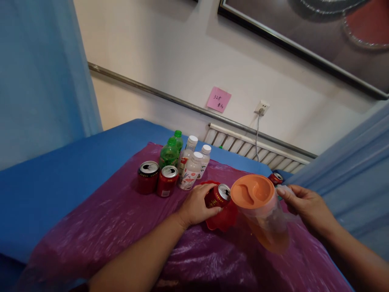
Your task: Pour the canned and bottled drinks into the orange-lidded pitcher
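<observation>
The left hand (196,205) is gripping a red can (217,196), fingers curled around its side; the can is tilting, its silver top facing right toward the pitcher (263,211), and it is sitting over a red dish (223,219) on the purple sheet (115,231). The can is carrying gold lettering on red; whether its tab is open cannot be told. The right hand (305,205) is closing on the clear handle of the pitcher, at its right side. The pitcher is clear plastic with a round orange lid, holding orange liquid in its lower part, and is standing just right of the held can, near the middle of the sheet. Count of red cans: four in view, namely the held one, two standing side by side (158,178) to the left, touching or nearly so, and one (276,177) partly hidden behind the pitcher. Green bottles (172,150): two, with green caps. White-capped bottles (194,164): three, clustering just right of the green ones, behind the two standing cans. The purple sheet is lying over a blue table cover (60,174). On the wall behind, one pink note (219,99) and one socket (261,108) with a cord plugged in are showing.
</observation>
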